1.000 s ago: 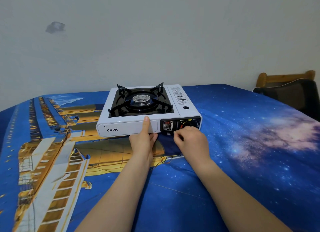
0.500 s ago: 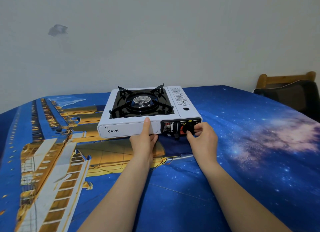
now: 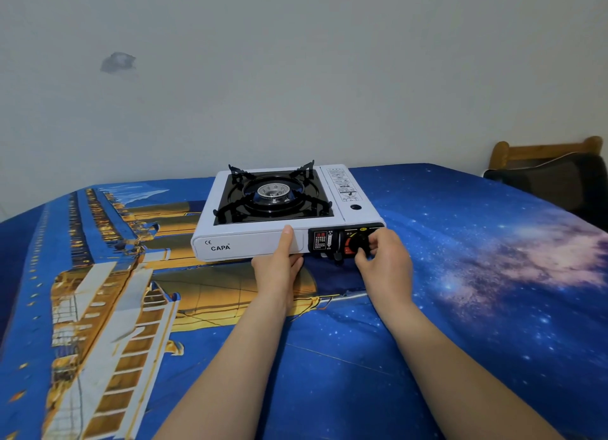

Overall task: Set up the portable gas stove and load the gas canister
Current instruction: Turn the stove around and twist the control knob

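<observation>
A white portable gas stove marked CAPA stands on the blue printed cloth. Its black burner and pan supports face up, and the canister cover on its right side lies closed. My left hand rests against the stove's front wall, thumb straight up on the white panel. My right hand pinches the black control knob on the dark front panel. A small black lever hangs below the panel, left of the knob. No gas canister shows.
The cloth covers a wide flat surface running to a plain wall behind the stove. A wooden chair with a dark cushion stands at the far right, beyond the cloth's edge.
My right hand moved right from the lever area under the panel onto the control knob and now pinches it. My left hand and the stove kept their places.
</observation>
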